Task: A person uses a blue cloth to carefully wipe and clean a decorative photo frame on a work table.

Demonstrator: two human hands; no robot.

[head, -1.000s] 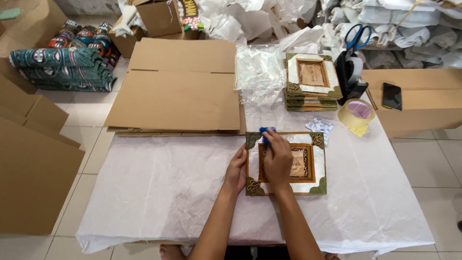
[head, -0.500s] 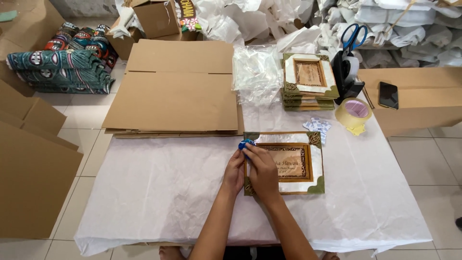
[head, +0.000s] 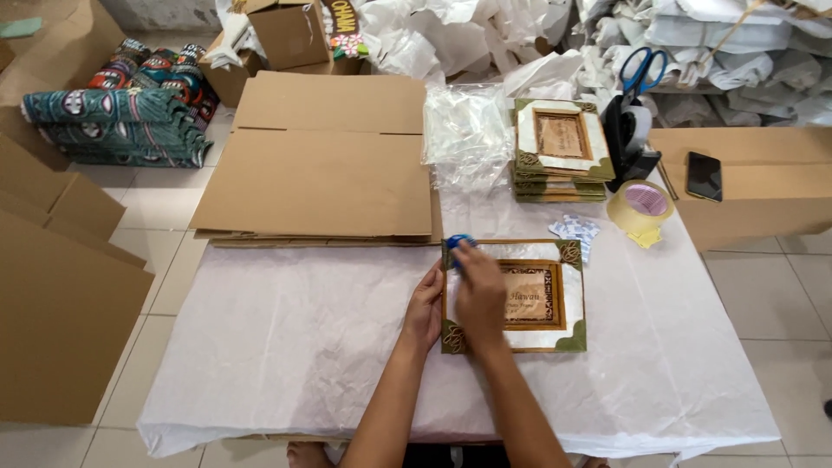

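A person at a table draped in crinkled white wrapping paper (head: pixel 286 347) works on a rectangular white photo frame with green and carved brown corners (head: pixel 520 299), which lies flat near the table's middle. The right hand (head: pixel 479 295) rests on the frame's left half, fingers closed around a small round blue object (head: pixel 458 243) pressed at the frame's upper left corner. The left hand (head: pixel 424 310) lies narrow and flat against the frame's left edge, steadying it; it holds nothing.

Beyond the frame sits a stack of matching white-and-green frames (head: pixel 562 152), with a heap of clear plastic bags (head: pixel 468 139) just to its left. Flattened brown cardboard sheets (head: pixel 325 160) cover the far left of the table. To the right are a roll of beige packing tape (head: pixel 641 206), small white-and-blue paper labels (head: pixel 575 232) beside it, a black tape dispenser (head: pixel 631 143) with blue-handled scissors (head: pixel 643 69) standing in it, and a dark phone (head: pixel 704 176) on a brown carton (head: pixel 763 186). On the floor at left lie folded green patterned fabrics (head: pixel 117 126).
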